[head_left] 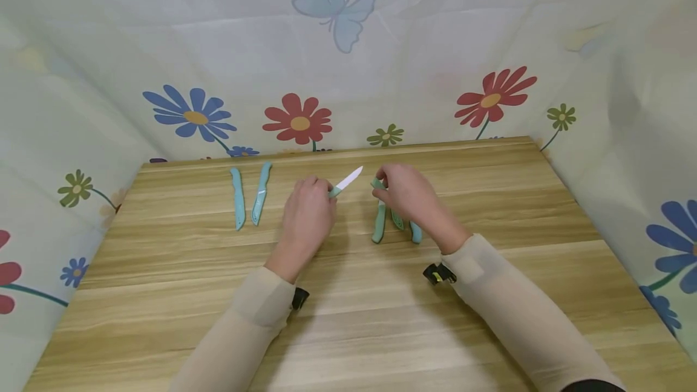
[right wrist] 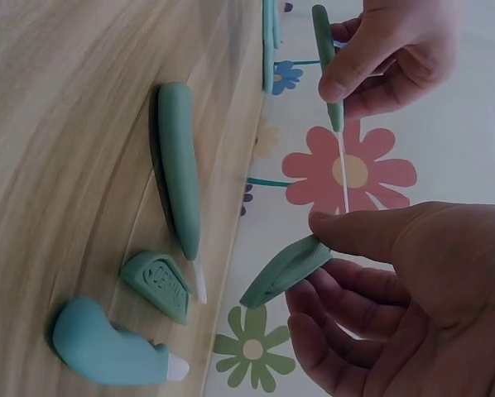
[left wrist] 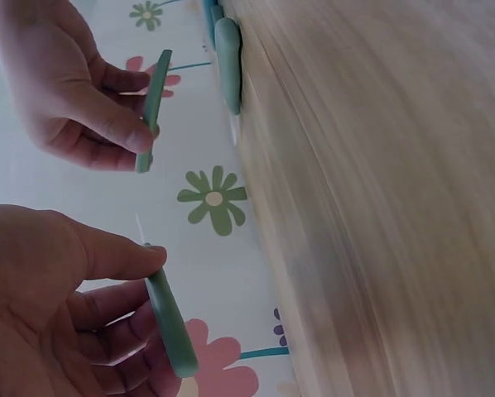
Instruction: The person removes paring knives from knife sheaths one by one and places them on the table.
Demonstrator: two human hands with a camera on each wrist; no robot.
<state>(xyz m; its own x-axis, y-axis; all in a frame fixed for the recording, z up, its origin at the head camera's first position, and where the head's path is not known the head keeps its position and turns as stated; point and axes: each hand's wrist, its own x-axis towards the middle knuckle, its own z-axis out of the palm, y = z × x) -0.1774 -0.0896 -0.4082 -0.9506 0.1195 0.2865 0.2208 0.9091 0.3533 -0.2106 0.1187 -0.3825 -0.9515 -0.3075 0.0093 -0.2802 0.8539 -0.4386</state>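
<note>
My left hand (head_left: 310, 213) pinches the green handle of a small knife (left wrist: 171, 324) between thumb and fingers, above the table. Its bare white blade points up and right toward my right hand (head_left: 411, 193). Between thumb and fingertips, that hand holds a green blade sheath (right wrist: 282, 273), apart from the blade in the head view. Below it on the wood lie another green-handled knife (right wrist: 178, 165), a second green sheath (right wrist: 158, 285) and a blue-handled knife (right wrist: 107, 343). Both of these knives show a bit of white blade; the right hand partly covers this group in the head view.
Two light blue knives, one on the left (head_left: 238, 198) and one beside it (head_left: 262, 193), lie in sheaths at the table's left rear. The wooden table (head_left: 348, 319) meets a flower-printed curtain (head_left: 239, 47) at the back and sides.
</note>
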